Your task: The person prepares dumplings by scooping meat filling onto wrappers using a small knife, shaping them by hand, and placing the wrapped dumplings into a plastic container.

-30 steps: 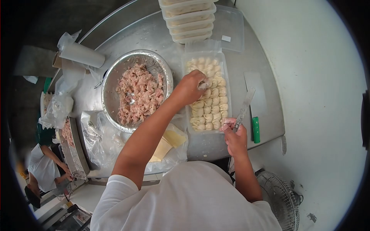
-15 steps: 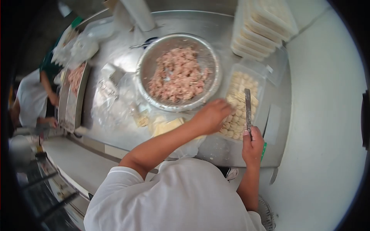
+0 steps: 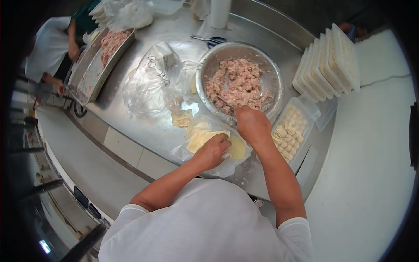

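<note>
Right fingers [image 3: 245,112] clasp a metal utensil [image 3: 223,103] in coarse pink mince [image 3: 235,75]; left fingers [image 3: 221,139] curl over flat yellow wrappers [image 3: 205,137] — grip unclear — at the steel worktop's [image 3: 131,126] near edge, white wall [image 3: 366,174] right.

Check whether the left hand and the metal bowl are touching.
Apart: the head view shows the left hand at the yellow wrappers, with clear plastic visible between it and the metal bowl.

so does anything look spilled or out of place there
Only something minor: a few pale specks lie on the steel table near its edge. They look like stray scraps, though too small to identify. The meat mixture sits within its bowl; nothing else stands out.
</note>
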`<state>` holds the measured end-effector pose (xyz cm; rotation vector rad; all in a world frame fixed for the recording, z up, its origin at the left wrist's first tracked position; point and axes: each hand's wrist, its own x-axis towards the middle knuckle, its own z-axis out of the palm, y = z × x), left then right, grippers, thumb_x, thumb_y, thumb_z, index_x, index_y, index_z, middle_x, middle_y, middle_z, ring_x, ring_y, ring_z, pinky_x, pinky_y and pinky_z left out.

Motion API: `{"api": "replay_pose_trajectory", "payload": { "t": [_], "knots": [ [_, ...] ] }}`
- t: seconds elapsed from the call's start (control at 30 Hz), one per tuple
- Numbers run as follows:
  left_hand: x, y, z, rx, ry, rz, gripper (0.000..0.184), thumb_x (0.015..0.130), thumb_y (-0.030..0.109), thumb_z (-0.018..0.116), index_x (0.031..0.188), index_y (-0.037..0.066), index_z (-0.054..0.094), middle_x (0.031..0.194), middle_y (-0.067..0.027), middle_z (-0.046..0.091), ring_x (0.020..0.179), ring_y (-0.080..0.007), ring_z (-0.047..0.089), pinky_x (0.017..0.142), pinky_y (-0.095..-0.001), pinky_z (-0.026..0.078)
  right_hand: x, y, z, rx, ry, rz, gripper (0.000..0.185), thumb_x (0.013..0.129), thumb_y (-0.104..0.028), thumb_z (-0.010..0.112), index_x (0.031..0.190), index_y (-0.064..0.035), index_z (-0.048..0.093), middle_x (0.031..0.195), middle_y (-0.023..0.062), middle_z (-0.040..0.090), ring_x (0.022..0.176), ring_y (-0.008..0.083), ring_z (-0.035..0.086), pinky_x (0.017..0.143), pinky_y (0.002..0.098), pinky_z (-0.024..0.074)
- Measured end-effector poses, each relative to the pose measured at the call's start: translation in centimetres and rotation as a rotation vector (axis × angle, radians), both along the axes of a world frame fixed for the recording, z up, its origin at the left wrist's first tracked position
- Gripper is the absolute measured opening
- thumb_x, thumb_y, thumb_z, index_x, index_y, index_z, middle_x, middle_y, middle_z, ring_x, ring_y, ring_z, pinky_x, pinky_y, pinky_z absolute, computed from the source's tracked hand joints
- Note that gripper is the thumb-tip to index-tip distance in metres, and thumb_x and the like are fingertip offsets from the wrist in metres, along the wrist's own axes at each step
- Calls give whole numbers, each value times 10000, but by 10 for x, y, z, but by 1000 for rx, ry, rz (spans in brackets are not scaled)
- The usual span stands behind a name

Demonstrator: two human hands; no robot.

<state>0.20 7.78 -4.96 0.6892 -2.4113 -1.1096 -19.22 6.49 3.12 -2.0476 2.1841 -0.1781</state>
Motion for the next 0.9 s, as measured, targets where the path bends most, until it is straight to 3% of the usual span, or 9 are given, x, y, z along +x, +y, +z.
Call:
{"api": "replay_pose_trajectory", "payload": {
  "t": [0.23, 0.33, 0.4, 0.43, 0.5, 0.57, 0.63, 0.77, 0.9],
  "knots": [
    [6, -9, -10, 19, -101, -126, 361, 698, -37, 667, 1058, -22, 637, 1162, -182, 599, 1130, -381, 553, 964, -422, 487, -32, 16, 25, -79, -268, 68, 330, 865, -100, 507, 1118, -115, 716, 950, 133, 710, 859, 352, 687, 771, 455, 553],
    [9, -12, -13, 22, -50, -100, 302, 779, -27, 646, 1078, -9, 609, 1126, -190, 598, 1064, -387, 566, 943, -418, 483, -29, 11, 15, -108, -171, -29, 296, 866, -105, 532, 1095, -110, 720, 950, 124, 708, 867, 350, 684, 773, 459, 551],
    [14, -21, -17, 303, 132, -28, 145, 919, 22, 583, 1064, 15, 587, 1103, -159, 605, 1030, -339, 590, 941, -398, 467, -22, 1, -2, -90, -114, -63, 278, 862, -107, 553, 1082, -105, 724, 948, 127, 705, 866, 352, 683, 771, 458, 550],
    [18, -25, -9, 300, 129, -38, 145, 919, 22, 583, 1064, 15, 587, 1103, -159, 605, 1030, -339, 590, 941, -398, 467, -18, -3, -8, -71, -53, -91, 260, 859, -109, 575, 1069, -100, 728, 946, 130, 702, 864, 353, 682, 770, 458, 549],
    [29, -33, 7, 594, 151, 243, 96, 984, 89, 536, 1043, 17, 555, 1040, -133, 603, 1001, -260, 620, 857, -386, 486, -12, -3, -16, -68, -92, -81, 252, 850, -105, 595, 1062, -99, 731, 956, 132, 704, 863, 357, 682, 766, 460, 546],
    [37, -37, -11, 738, 308, 313, 122, 1031, 145, 511, 1059, 34, 552, 1036, -81, 616, 997, -212, 636, 863, -383, 507, -11, -3, -17, -61, -134, -49, 245, 841, -100, 616, 1056, -97, 734, 965, 135, 705, 862, 362, 682, 763, 462, 543],
    [41, -42, 3, 1374, 886, 553, 134, 1043, 143, 489, 1118, 46, 542, 1030, -62, 619, 975, -212, 643, 895, -391, 526, -20, 9, -12, -176, -346, -19, 248, 851, -100, 626, 1077, -67, 723, 981, 152, 711, 856, 362, 685, 757, 443, 542],
    [56, -58, 20, 1647, 1150, 384, 290, 1068, 250, 439, 1242, 36, 529, 1248, -132, 616, 1141, -269, 622, 1024, -420, 494, -18, 39, 1, -174, -559, -62, 246, 856, -81, 641, 1086, -25, 709, 958, 171, 710, 826, 344, 686, 743, 408, 538],
    [44, -66, 28, 1647, 1252, 385, 380, 1074, 300, 403, 1307, 19, 508, 1328, -164, 585, 1213, -293, 588, 1061, -433, 466, 8, 65, 20, -264, -631, -119, 242, 858, -13, 623, 1086, -17, 705, 929, 153, 678, 802, 301, 672, 723, 364, 529]
  ]
}}
